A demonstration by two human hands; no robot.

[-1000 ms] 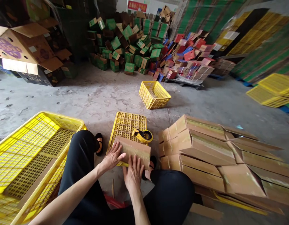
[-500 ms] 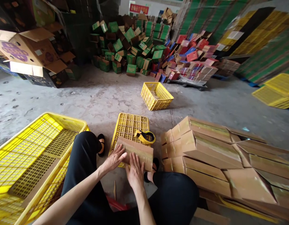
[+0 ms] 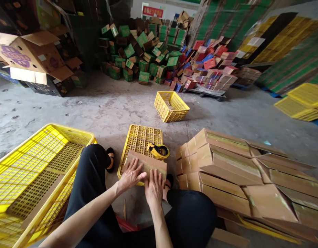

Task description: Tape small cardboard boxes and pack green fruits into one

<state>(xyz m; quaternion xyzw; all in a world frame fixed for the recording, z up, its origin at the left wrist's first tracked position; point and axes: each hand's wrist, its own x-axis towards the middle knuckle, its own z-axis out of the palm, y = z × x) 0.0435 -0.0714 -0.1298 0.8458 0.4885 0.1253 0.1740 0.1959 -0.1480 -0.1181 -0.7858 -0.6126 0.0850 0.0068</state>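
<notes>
A folded piece of brown cardboard (image 3: 154,163) with a strip of tape along it lies on an upturned yellow crate (image 3: 142,134) between my knees. My left hand (image 3: 132,174) rests on its left part, fingers stretched out. Flat on its right part is my right hand (image 3: 154,187), fingers extended too. Neither hand grips anything. Just beyond the cardboard, on the crate's right edge, sits a yellow and black tape dispenser (image 3: 158,150). The near edge of the cardboard is partly hidden under my hands.
At my left stands a large yellow crate (image 3: 42,203) holding a cardboard strip. Stacked flattened cartons (image 3: 226,172) lie at my right. A smaller yellow crate (image 3: 171,106) stands ahead on the floor. Piles of green boxes (image 3: 143,65) and red boxes (image 3: 209,63) rise behind.
Both hands have slid a little to the right across the cardboard, staying flat on it. The view has shifted slightly; the dispenser and crates stay in place.
</notes>
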